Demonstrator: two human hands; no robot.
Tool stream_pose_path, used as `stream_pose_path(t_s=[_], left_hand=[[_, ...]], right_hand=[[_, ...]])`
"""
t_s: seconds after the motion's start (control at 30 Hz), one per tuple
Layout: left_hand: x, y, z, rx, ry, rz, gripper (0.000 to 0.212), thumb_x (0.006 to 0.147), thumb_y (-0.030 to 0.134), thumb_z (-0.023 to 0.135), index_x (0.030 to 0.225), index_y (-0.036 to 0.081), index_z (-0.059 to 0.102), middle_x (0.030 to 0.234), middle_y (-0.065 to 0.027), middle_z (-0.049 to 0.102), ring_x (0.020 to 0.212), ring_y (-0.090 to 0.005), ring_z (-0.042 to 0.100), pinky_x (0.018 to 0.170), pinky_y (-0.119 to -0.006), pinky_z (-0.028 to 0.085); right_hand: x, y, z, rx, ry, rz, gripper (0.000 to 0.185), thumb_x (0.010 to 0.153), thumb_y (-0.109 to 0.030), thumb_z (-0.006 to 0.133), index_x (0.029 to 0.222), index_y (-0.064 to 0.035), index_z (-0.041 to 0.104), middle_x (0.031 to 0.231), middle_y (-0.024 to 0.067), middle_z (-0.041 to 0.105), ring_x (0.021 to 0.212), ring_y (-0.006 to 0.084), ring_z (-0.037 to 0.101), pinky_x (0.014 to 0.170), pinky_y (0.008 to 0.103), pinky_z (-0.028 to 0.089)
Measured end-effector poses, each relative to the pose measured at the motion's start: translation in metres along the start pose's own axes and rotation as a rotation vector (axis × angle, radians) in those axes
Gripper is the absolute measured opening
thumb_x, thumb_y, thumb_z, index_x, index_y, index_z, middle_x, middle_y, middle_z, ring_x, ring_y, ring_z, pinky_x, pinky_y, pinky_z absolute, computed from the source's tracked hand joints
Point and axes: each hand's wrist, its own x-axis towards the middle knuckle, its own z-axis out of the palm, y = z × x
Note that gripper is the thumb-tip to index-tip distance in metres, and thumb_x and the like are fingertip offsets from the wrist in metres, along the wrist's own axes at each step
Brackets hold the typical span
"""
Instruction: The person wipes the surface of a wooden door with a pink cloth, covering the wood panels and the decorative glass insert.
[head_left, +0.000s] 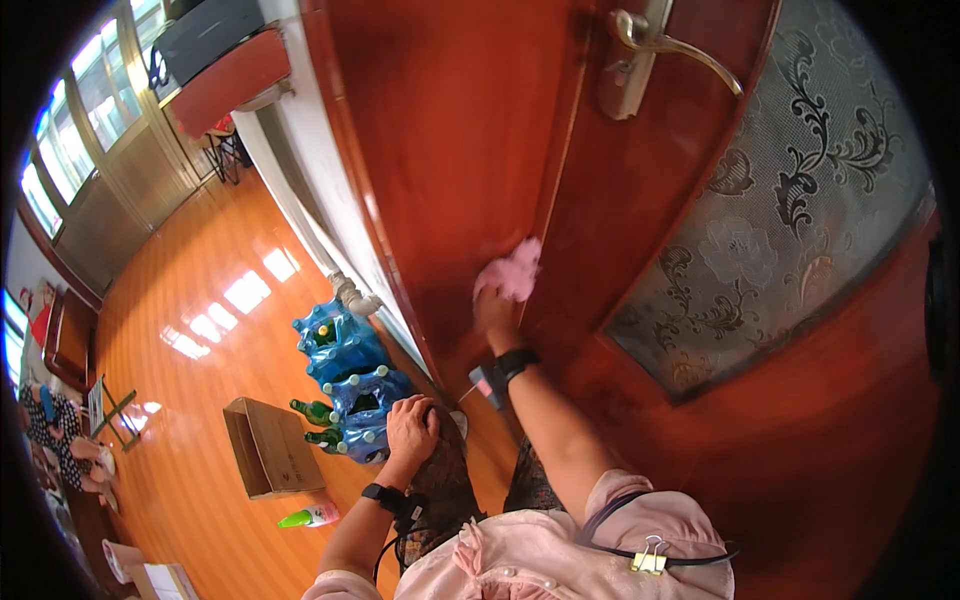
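Note:
My right hand (496, 315) holds a pink cloth (514, 271) against the lower part of a red-brown wooden door frame (457, 150); the hand is slightly blurred. Beside it stands a door (637, 172) with a metal lever handle (675, 49) and a patterned glass panel (750, 217). My left hand (411, 429) rests on my knee, holding nothing that I can see. Just left of that knee are shrink-wrapped packs of bottles (367, 397), with green glass bottles (319, 412) at their side.
An open cardboard box (274, 450) and a green-capped bottle (309, 516) are on the shiny wooden floor (202, 390). A white pipe (300, 202) runs along the wall. A folding stool (112, 412) and a seated person (67, 442) are at the far left. A dark object lies near my feet.

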Motion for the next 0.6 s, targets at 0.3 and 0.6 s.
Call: stream_pose_path(t_s=[0.3,0.6], left_hand=[[0.010,0.001,0.008,0.010,-0.028,-0.043,0.018,0.075,0.016,0.055,0.090,0.009,0.062,0.098,-0.0072,0.059,0.094,-0.0268,0.051,0.080,-0.037,0.039],[0.022,0.028,0.024,-0.015,-0.064,0.017,0.017,0.074,0.016,0.057,0.089,0.010,0.063,0.096,-0.0068,0.060,0.094,-0.0264,0.051,0.080,-0.036,0.039]], right_hand=[[0.052,-0.107,-0.041,0.008,-0.367,0.773,0.029,0.091,-0.021,0.036,0.099,0.0024,0.051,0.112,0.0162,0.052,0.103,0.0234,0.048,0.083,0.0306,0.039],[0.205,-0.160,-0.144,-0.185,0.489,-0.873,0.047,0.073,-0.008,0.057,0.119,-0.0036,0.046,0.120,0.0154,0.046,0.110,0.0338,0.042,0.090,0.0470,0.033]])
